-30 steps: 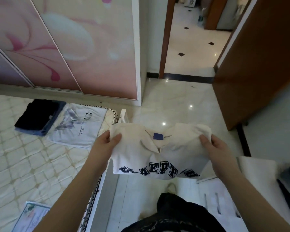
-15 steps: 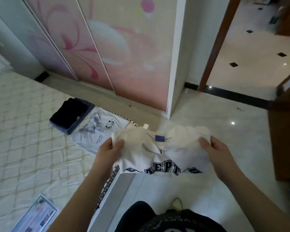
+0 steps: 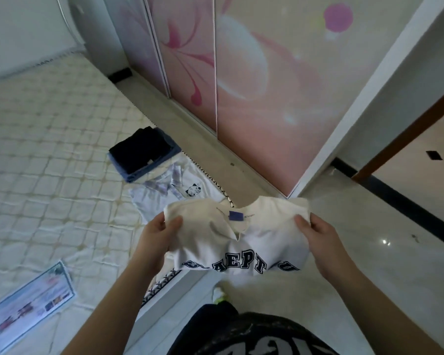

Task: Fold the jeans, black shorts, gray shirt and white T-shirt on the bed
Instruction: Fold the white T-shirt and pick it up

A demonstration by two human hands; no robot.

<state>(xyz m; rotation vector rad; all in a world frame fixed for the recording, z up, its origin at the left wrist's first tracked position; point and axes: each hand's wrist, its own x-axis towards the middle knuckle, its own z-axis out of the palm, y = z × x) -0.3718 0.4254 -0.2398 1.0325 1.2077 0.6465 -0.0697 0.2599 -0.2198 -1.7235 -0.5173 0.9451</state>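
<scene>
Head view: folded white cotton T-shirt with dark block lettering (image 3: 237,239) held in air over the bed's (image 3: 49,162) right edge. Left hand (image 3: 157,233) and right hand (image 3: 318,234) pinch its shoulders, thumbs on top. Folded black shorts (image 3: 140,151) on folded blue jeans (image 3: 149,166), pale gray collared shirt (image 3: 172,194) alongside, at bed's far right edge.

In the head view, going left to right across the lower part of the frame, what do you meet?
Printed leaflet on the bed → left hand → white T-shirt held between both hands → right hand.
</scene>
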